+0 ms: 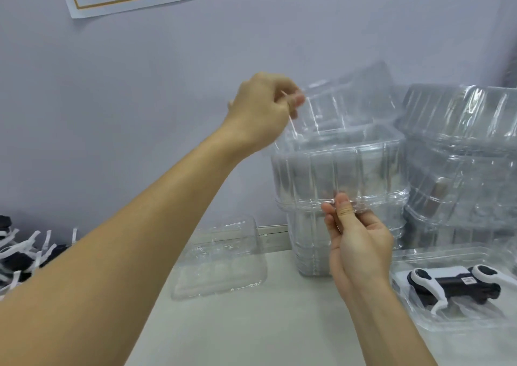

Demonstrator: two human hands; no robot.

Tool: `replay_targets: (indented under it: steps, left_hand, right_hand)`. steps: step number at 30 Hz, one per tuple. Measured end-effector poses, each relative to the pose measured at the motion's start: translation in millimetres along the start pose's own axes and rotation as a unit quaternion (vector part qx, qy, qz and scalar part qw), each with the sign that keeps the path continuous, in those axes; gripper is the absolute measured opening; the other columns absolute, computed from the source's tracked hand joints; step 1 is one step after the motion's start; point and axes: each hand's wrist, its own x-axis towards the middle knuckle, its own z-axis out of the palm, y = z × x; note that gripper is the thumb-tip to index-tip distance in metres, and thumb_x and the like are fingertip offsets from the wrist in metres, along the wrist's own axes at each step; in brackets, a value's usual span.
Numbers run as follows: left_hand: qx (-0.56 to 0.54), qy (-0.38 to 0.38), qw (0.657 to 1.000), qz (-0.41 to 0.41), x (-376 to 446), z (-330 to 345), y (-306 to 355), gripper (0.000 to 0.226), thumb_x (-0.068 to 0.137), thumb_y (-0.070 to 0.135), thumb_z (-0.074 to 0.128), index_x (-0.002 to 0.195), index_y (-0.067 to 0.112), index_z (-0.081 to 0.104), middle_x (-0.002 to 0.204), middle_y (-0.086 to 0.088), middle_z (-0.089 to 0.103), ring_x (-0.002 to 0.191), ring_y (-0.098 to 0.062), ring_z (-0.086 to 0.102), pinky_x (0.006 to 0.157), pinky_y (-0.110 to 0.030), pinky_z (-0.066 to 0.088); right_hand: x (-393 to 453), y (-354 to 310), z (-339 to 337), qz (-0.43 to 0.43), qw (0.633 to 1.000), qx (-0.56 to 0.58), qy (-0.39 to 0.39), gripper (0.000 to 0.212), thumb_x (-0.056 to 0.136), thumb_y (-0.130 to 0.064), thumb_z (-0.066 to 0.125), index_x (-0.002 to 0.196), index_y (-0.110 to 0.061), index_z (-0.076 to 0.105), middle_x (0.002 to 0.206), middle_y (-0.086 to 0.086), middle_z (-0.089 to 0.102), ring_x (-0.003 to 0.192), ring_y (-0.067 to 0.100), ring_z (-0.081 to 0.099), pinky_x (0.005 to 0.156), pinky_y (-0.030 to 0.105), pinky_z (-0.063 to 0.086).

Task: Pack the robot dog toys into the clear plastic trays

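Here the left hand pinches the far-left corner of the top clear tray, tilting it up off a tall nested stack of trays that stands against the wall. The right hand pinches a rim on the near side of the stack between thumb and fingers, apparently to hold the lower trays down while the top one is peeled free; which tray that rim belongs to cannot be told through the clear plastic. A second stack stands just to the right. On the table, one single tray lies to the left of the stack, seemingly empty. At the near right, a black-and-white robot dog toy lies on its side inside a packed tray. At the far left edge a heap of unpacked toys waits, only partly in view. Judged from this layout, the step in hand is separating a fresh tray, and most of the packing remains to be done.
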Motion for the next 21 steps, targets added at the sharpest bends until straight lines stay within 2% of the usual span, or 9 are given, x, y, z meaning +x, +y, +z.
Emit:
replay_targets:
  steps: [2,6,8,10,13,15,19,21]
  left_hand:
    - [-0.048,0.085,0.995,-0.037,0,-7,-4,0.015,0.099,0.024,0.057,0.088,0.022,0.068,0.076,0.006,0.070,0.080,-0.019,0.066,0.091,-0.042,0.052]
    - [-0.120,0.220,0.965,-0.080,-24,-17,-18,0.014,0.100,0.024,0.055,0.096,0.017,0.066,0.079,0.003,0.071,0.068,-0.009,0.064,0.069,-0.021,0.053]
    - [-0.136,0.268,0.949,-0.098,-49,-21,-28,0.018,0.101,0.027,0.054,0.100,0.016,0.067,0.078,0.007,0.071,0.066,-0.005,0.065,0.059,-0.011,0.046]
    - [-0.149,0.292,0.938,-0.114,-81,-23,-41,0.020,0.101,0.029,0.053,0.103,0.015,0.068,0.078,0.007,0.071,0.067,-0.003,0.066,0.059,-0.007,0.043]
    - [-0.154,0.291,0.932,-0.148,-136,-22,-62,0.018,0.101,0.030,0.053,0.098,0.020,0.068,0.077,0.008,0.072,0.067,-0.002,0.065,0.060,-0.006,0.043]
    - [-0.161,0.283,0.927,-0.184,-169,-21,-78,0.017,0.101,0.026,0.052,0.096,0.022,0.068,0.077,0.009,0.072,0.066,-0.004,0.065,0.060,-0.006,0.044]
    - [-0.168,0.224,0.936,-0.213,-211,-24,-94,0.015,0.097,0.016,0.057,0.095,0.022,0.071,0.078,0.003,0.074,0.067,-0.007,0.066,0.066,-0.008,0.048]
    - [-0.158,0.176,0.951,-0.198,-223,-31,-96,0.012,0.088,0.023,0.062,0.093,0.024,0.073,0.079,0.000,0.075,0.073,-0.013,0.069,0.075,-0.020,0.052]
  right_hand:
    - [1,-1,0,0.001,1.000,-0.001,0.004,0.005,0.091,-0.010,0.067,0.089,-0.006,0.066,0.072,-0.002,0.074,0.076,0.011,0.074,0.065,0.014,0.054]
    - [2,-5,0,-0.014,0.999,-0.037,-0.006,0.014,0.091,-0.012,0.068,0.080,-0.011,0.059,0.071,-0.002,0.075,0.079,0.014,0.075,0.065,0.014,0.054]
    - [2,-7,-1,-0.024,0.996,-0.082,-0.011,0.015,0.091,-0.018,0.069,0.081,-0.011,0.059,0.070,-0.002,0.075,0.077,0.014,0.075,0.063,0.014,0.054]
    - [5,-10,-3,-0.044,0.983,-0.176,-0.002,0.023,0.092,-0.029,0.069,0.080,-0.010,0.062,0.066,-0.003,0.074,0.071,0.012,0.075,0.060,0.017,0.055]
    - [10,-16,-9,-0.084,0.932,-0.353,0.014,0.041,0.091,-0.050,0.064,0.074,-0.012,0.068,0.057,-0.007,0.071,0.062,0.010,0.072,0.072,0.035,0.058]
    - [12,-22,-10,-0.097,0.899,-0.427,0.010,0.050,0.090,-0.058,0.059,0.067,-0.015,0.070,0.052,-0.007,0.068,0.063,0.012,0.071,0.080,0.043,0.057]
    - [15,-26,-8,-0.104,0.874,-0.474,0.005,0.063,0.090,-0.063,0.055,0.055,-0.013,0.069,0.048,-0.003,0.066,0.061,0.017,0.069,0.079,0.048,0.056]
    - [15,-25,-5,-0.098,0.871,-0.481,0.003,0.062,0.090,-0.063,0.054,0.059,-0.012,0.071,0.048,-0.002,0.066,0.055,0.014,0.069,0.077,0.047,0.057]
